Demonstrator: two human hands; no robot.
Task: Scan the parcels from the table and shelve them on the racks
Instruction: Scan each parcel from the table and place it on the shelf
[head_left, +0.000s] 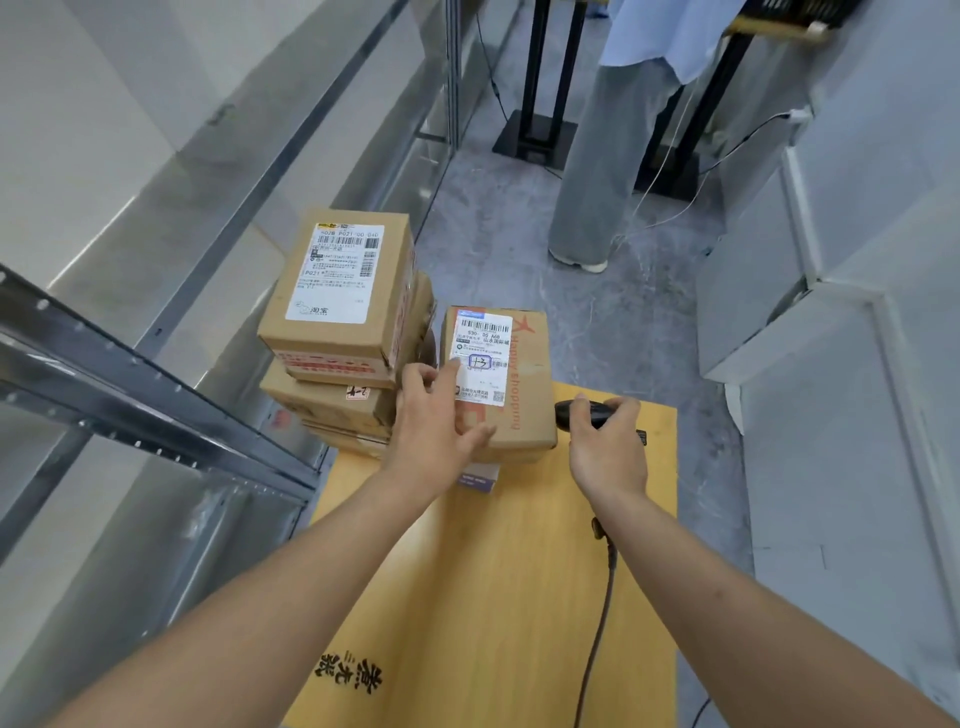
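1. Parcel (511, 379): on yellow surface (498, 571), printed "Happy shopping", label "1-3".
2. Left hand (434, 421): fingers straight, resting on parcel.
3. Right hand (608, 441): fingers clamped on black scanner (571, 413).
4. Stacked boxes (337, 312): top label "P021".

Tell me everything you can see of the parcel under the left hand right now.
The red-printed cardboard parcel is a brown box with red "Happy shopping" lettering and a star. A white shipping label with barcodes and a blue-circled handwritten mark covers the left of its top. It lies flat atop a smaller purple-edged box on the yellow table. The left hand rests on its label and near-left corner, fingers straight.
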